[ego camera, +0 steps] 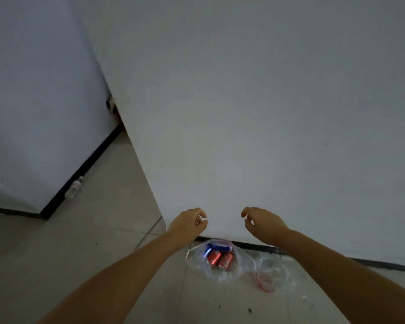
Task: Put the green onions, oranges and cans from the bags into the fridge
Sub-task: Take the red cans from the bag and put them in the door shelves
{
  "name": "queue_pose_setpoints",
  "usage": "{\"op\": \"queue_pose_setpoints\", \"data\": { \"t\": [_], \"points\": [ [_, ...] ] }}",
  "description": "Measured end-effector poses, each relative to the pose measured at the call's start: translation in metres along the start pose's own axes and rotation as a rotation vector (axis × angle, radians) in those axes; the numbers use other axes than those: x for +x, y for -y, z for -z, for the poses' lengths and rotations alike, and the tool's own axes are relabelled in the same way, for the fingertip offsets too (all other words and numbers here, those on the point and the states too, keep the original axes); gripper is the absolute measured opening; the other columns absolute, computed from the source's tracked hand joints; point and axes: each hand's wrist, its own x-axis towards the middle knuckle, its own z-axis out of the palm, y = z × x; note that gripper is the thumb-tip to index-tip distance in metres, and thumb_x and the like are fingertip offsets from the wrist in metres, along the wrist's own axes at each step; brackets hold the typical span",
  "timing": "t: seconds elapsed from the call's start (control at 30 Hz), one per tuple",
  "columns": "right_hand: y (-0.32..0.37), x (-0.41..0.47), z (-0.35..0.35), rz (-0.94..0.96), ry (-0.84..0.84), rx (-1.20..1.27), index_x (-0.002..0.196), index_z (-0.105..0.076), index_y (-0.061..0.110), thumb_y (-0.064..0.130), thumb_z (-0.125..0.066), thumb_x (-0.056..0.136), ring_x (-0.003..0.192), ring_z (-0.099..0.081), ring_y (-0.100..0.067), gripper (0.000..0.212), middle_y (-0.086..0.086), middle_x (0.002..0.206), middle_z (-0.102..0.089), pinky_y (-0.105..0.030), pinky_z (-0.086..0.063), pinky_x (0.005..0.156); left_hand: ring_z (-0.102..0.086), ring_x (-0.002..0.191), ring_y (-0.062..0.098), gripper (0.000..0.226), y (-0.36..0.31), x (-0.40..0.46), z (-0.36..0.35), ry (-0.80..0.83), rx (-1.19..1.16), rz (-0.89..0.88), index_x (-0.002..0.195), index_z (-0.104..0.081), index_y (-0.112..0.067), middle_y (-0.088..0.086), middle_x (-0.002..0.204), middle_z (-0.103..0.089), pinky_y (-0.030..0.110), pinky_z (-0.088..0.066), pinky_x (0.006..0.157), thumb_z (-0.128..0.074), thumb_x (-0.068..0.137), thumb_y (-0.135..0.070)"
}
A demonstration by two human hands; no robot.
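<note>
At the far left a white wall (33, 101) is met by a dark skirting strip, and a small crumpled bottle (74, 189) is seen lying on the floor (80, 242) against it, apart from everything else. Further right, the left hand (188, 224) is held out with the fingers loosely curled and nothing gripped in it, raised above the floor in front of a broad white panel (267, 113); this is judged to be the fridge's closed front or side, though no handle or seam can be seen. Below and between the two hands, a clear plastic bag (220, 263) is left slumped on the floor just beside the panel's base, its mouth spread so that the cans (219, 256), red ones and blue ones, are exposed lying on their sides inside. The right hand (261, 222) is likewise held empty and half-curled, mirroring the left, presumably readied for a two-handed reach downward. To the right, a second, flattened bag (269, 277) with red print appears emptied. No green onions or oranges can be made out.
</note>
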Motion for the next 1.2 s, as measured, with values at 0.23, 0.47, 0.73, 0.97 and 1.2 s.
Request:
{"op": "queue_pose_setpoints", "data": {
  "t": [0.23, 0.47, 0.73, 0.97, 1.2],
  "points": [
    [-0.069, 0.075, -0.149, -0.169, 0.06, 0.118, 0.121, -0.053, 0.021, 0.027, -0.037, 0.098, 0.106, -0.059, -0.018, 0.029, 0.0, 0.123, -0.059, -0.029, -0.047, 0.089, -0.063, 0.093, 0.023, 0.03, 0.091, 0.108, -0.148, 0.291, 0.087, -0.006, 0.099, -0.064, -0.014, 0.006, 0.099, -0.068, 0.03, -0.048, 0.08, -0.049, 0.085, -0.036],
    [-0.15, 0.146, -0.405, -0.246, 0.22, 0.214, 0.119, -0.053, 0.027, 0.026, -0.039, 0.097, 0.098, -0.061, -0.008, 0.027, 0.005, 0.119, -0.06, -0.022, -0.047, 0.087, -0.06, 0.096, 0.014, 0.023, 0.261, 0.185, -0.358, 0.536, 0.203, -0.048, 0.109, -0.059, -0.019, 0.001, 0.108, -0.064, 0.026, -0.048, 0.086, -0.047, 0.094, -0.03],
    [-0.232, 0.281, -0.586, -0.23, 0.168, 0.219, 0.122, -0.052, 0.032, 0.04, -0.04, 0.095, 0.103, -0.059, -0.012, 0.03, 0.007, 0.118, -0.06, -0.027, -0.047, 0.092, -0.058, 0.104, 0.022, 0.026, 0.392, 0.32, -0.52, 0.458, 0.497, -0.326, 0.108, -0.06, -0.012, 0.006, 0.114, -0.062, 0.035, -0.047, 0.085, -0.04, 0.097, -0.023],
    [-0.266, 0.334, -0.612, -0.367, 0.096, 0.3, 0.119, -0.054, 0.02, 0.028, -0.039, 0.099, 0.086, -0.051, -0.01, 0.026, 0.004, 0.107, -0.059, -0.022, -0.04, 0.08, -0.051, 0.122, 0.024, 0.037, 0.423, 0.35, -0.555, 0.391, 0.645, -0.273, 0.136, -0.042, -0.011, 0.01, 0.135, -0.053, 0.034, -0.042, 0.1, -0.033, 0.101, -0.016],
    [-0.262, 0.345, -0.641, -0.365, 0.11, 0.55, 0.127, -0.049, 0.026, 0.033, -0.058, 0.089, 0.109, -0.059, -0.019, 0.04, 0.0, 0.12, -0.059, -0.039, -0.051, 0.096, -0.032, 0.137, 0.025, 0.057, 0.443, 0.344, -0.568, 0.299, 0.636, -0.341, 0.148, -0.02, -0.015, 0.011, 0.151, -0.028, 0.037, -0.035, 0.111, -0.04, 0.097, -0.03]
  ]
}}
